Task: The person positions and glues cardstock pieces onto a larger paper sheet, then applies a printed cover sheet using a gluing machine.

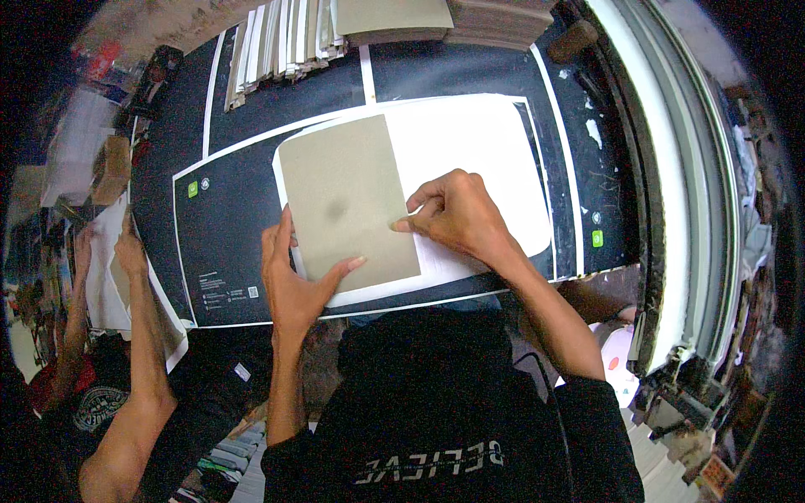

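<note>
A grey cardboard sheet (348, 180) lies on the left half of a larger white sheet (470, 151) with rounded corners. My left hand (295, 281) holds the cardboard at its lower left corner, thumb on top and fingers along the left edge. My right hand (457, 214) is closed at the cardboard's right edge, with thumb and forefinger pinched against it. The rest of its fingers curl above the white sheet. A dark smudge or shadow marks the middle of the cardboard.
A black printed sheet with white lines (226, 226) covers the table. At the back stand a row of upright boards (285, 42) and a cardboard stack (394, 18). A long metal machine rail (671, 168) bounds the right. On the left, another person's hands (130, 251) hold a sheet.
</note>
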Demonstrator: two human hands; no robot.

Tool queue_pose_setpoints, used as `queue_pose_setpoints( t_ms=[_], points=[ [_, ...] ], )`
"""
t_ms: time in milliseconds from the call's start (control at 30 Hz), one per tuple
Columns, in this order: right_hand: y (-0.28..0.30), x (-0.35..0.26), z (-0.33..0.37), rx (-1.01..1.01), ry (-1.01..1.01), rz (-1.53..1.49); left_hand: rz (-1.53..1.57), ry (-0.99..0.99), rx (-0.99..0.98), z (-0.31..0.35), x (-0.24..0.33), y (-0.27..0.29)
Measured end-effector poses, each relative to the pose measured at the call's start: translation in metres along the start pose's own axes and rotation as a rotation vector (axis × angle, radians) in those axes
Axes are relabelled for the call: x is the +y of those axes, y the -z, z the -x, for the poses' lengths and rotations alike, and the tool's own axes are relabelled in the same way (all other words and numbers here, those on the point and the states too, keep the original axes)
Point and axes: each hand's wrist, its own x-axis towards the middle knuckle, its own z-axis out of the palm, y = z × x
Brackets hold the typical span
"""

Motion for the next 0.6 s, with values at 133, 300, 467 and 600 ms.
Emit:
queue_pose_setpoints(
  t_ms=[133, 300, 467, 600],
  points=[
    [-0.0001, -0.0012, 0.0012, -0.002, 0.025, -0.025, -0.024, 0.02, -0.044, -0.0004, -0.0003, 0.0018],
    [0.0024, -0.0063, 0.001, -0.032, -0.019, -0.034, -0.004, -0.013, 0.003, 0.0012, -0.0054, -0.0024],
    [0.0026, -0.0058, 0.0022, -0.024, 0.024, -0.029, -0.055, 0.018, -0.045, 0.002, -0.002, -0.0005],
    [-0.0006, -0.005, 0.0052, -0.004, 0.028, -0.052, -0.058, 0.054, -0.078, -0.0006, -0.0002, 0.0006]
  ],
)
